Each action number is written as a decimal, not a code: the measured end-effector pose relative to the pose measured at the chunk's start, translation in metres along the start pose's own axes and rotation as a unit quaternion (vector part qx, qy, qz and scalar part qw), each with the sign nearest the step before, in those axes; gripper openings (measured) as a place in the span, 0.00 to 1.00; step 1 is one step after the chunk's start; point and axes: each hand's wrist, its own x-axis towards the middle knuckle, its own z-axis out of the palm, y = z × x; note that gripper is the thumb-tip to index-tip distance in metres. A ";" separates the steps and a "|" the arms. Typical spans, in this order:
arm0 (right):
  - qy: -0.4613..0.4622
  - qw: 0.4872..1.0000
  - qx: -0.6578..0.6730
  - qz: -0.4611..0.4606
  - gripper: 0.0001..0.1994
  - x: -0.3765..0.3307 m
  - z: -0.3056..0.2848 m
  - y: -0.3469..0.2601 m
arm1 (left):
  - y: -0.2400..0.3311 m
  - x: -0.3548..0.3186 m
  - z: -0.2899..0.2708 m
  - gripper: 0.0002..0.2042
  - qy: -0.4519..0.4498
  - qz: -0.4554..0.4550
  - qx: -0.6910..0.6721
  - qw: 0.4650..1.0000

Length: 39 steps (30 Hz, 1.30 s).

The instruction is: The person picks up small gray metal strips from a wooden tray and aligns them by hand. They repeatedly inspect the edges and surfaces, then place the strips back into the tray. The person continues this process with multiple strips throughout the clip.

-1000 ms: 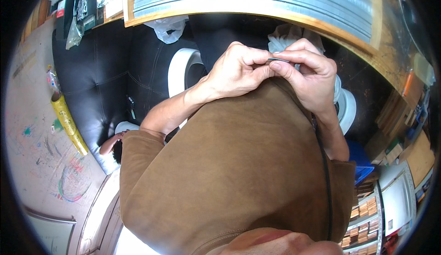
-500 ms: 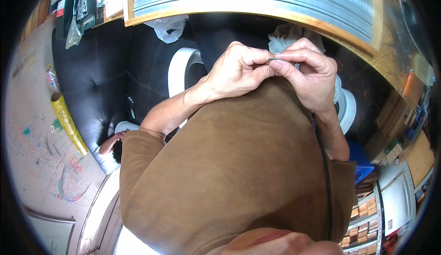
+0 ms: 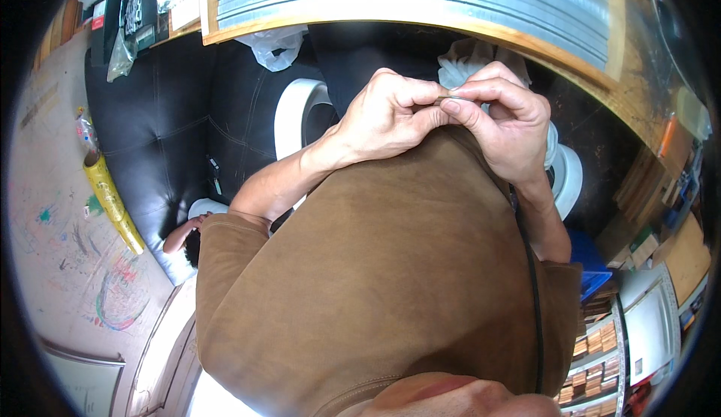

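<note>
In front of my chest, my left hand [image 3: 394, 113] and my right hand [image 3: 511, 109] meet at the fingertips. Between them is a small thin piece [image 3: 454, 98], greyish and narrow; its kind is too small to make out. The thumb and index finger of my right hand pinch it from the right. On the other side, my left thumb and forefinger are closed against it, the remaining fingers curled in. Most of the piece is covered by my fingertips. My brown shirt [image 3: 390, 267] lies just below both hands.
Ahead is a wood-framed panel with grey-blue strips [image 3: 420, 0]. White curved armrests [image 3: 289, 113] flank me. A black padded seat [image 3: 150, 139], a yellow roll [image 3: 113, 199] and another person's arm [image 3: 179, 237] are on the left. A blue bin [image 3: 589, 270] and wooden pieces [image 3: 593, 342] stand right.
Both hands hold nearly the same place. The small piece between the fingertips has shifted slightly and shows a little less dark edge.
</note>
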 end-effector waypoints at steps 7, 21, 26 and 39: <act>0.004 1.000 0.005 0.000 0.05 0.000 0.000 -0.001 | -0.001 0.000 0.001 0.08 0.003 0.006 -0.001 1.000; 0.006 1.000 0.005 -0.001 0.05 0.000 -0.002 -0.002 | 0.001 0.001 0.002 0.08 0.002 0.006 -0.007 1.000; 0.011 1.000 -0.002 -0.002 0.04 0.000 -0.002 -0.003 | 0.001 0.001 0.003 0.08 0.004 -0.002 -0.008 1.000; -0.011 0.996 -0.084 -0.015 0.05 -0.002 -0.003 -0.007 | -0.002 -0.001 0.015 0.08 0.046 -0.016 -0.043 0.998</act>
